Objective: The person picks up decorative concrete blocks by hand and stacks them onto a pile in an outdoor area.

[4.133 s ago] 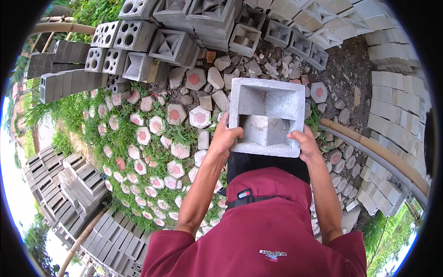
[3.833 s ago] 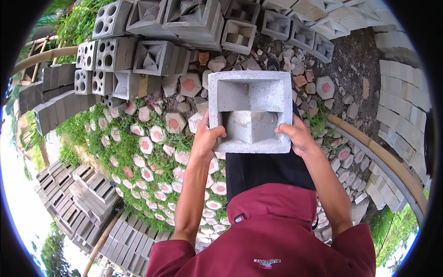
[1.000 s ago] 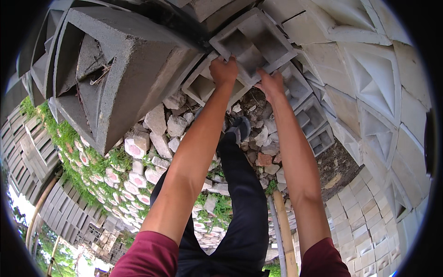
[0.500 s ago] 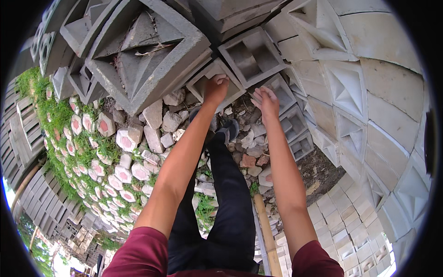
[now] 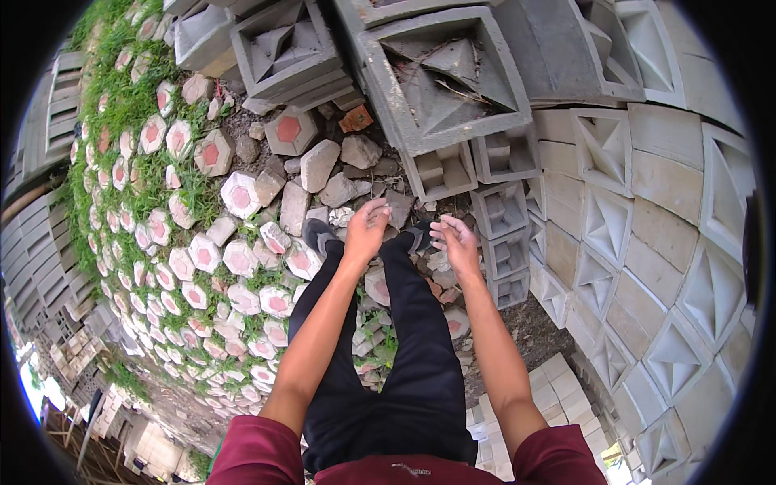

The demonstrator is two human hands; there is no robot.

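Observation:
My left hand [image 5: 368,230] hangs in the air above my feet, its fingers loosely bent and apart with nothing held. Close by on the right is my right hand [image 5: 456,244], also bare, fingers slightly curled and spread. Just beyond them, a grey hollow concrete block [image 5: 450,194] sits below a larger block [image 5: 457,61] with a pyramid-shaped recess, dry twigs lying in it. To the right of my right hand stands a column of smaller hollow blocks [image 5: 505,236]. Neither hand touches a block.
Loose rubble [image 5: 319,166] lies around my dark shoes [image 5: 322,238]. Hexagonal pavers [image 5: 241,194] with reddish centres spread leftward among grass [image 5: 105,121]. A wall of stacked pale blocks [image 5: 663,186] rises on the right. Another block stack [image 5: 287,61] stands far left.
Both hands have drawn back from the hollow blocks; the left was at a block's rim. My view has turned, shifting the blocks to the right, and both feet now show apart.

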